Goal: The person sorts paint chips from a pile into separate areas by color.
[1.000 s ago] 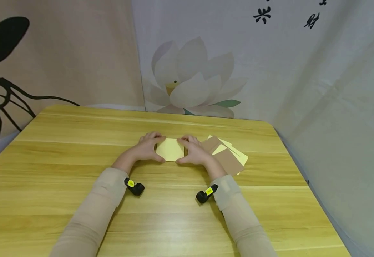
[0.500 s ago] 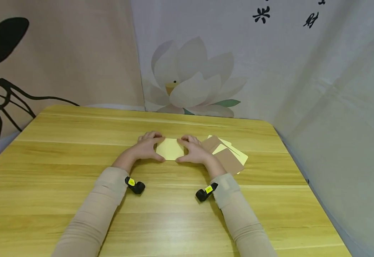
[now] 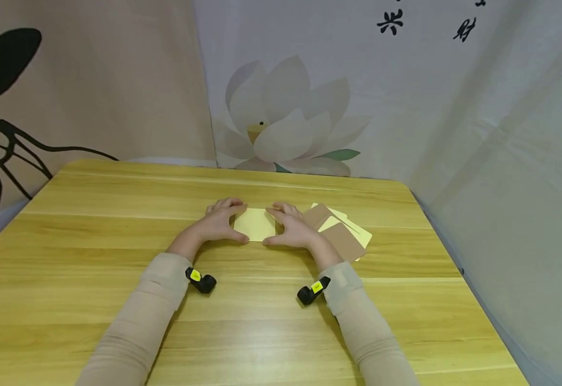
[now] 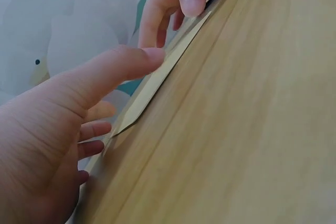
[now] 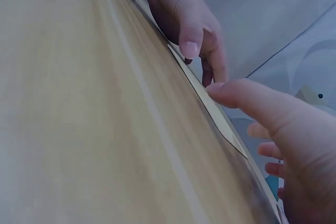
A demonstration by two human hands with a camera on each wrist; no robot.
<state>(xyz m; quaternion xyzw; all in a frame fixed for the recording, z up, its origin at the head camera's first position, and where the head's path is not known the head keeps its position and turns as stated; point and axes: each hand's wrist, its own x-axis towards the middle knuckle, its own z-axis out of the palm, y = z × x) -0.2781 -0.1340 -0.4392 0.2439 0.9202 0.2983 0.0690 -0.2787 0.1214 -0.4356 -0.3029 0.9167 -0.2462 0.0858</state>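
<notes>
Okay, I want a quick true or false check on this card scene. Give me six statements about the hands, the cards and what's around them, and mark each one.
1. The left hand and the right hand are at opposite ends of one yellow card. True.
2. That card is round. False: the yellow card is straight-edged.
3. Loose cards lie off to the person's left. False: the loose cards lie on the right hand's side.
4. Both brown and yellow show among the loose cards. True.
5. The person wears black sleeves. False: the sleeves are light beige.
6. The table has a wood-grain top. True.
</notes>
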